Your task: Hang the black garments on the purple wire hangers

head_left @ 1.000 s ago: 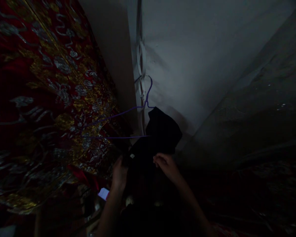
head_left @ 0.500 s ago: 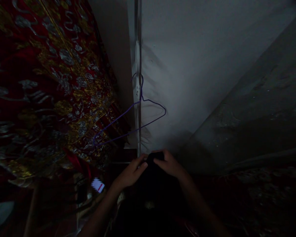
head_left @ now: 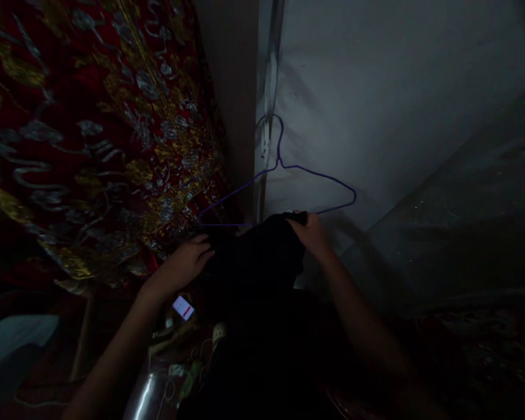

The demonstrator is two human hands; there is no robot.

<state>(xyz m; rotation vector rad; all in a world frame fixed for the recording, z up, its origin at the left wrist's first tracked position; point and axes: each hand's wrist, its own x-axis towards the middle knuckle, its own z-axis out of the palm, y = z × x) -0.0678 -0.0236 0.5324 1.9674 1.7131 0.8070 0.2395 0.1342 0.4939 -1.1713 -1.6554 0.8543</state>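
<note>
A black garment (head_left: 262,251) is stretched between my two hands; its exact kind is lost in the dark. My left hand (head_left: 187,259) is closed at its left side, with fingertips pressed to the cloth. At the upper right edge, my right hand (head_left: 311,234) pinches the fabric between thumb and fingers. Just beyond the garment hangs a thin purple clothes hanger (head_left: 319,173), hooked on a pale upright strip (head_left: 271,87). The garment covers part of the hanger's bottom bar.
A red curtain-like cloth with gold and silver patterns (head_left: 91,134) fills the left. A pale wall (head_left: 354,105) stands ahead and to the right. Lower left, a lit phone (head_left: 184,308) lies near a shiny clear container (head_left: 146,396) and a pale grey object (head_left: 17,341).
My hands have moved apart and up, spreading the bunched garment towards the hanger. The view has shifted, and the hanger now appears wider and faces me more squarely.
</note>
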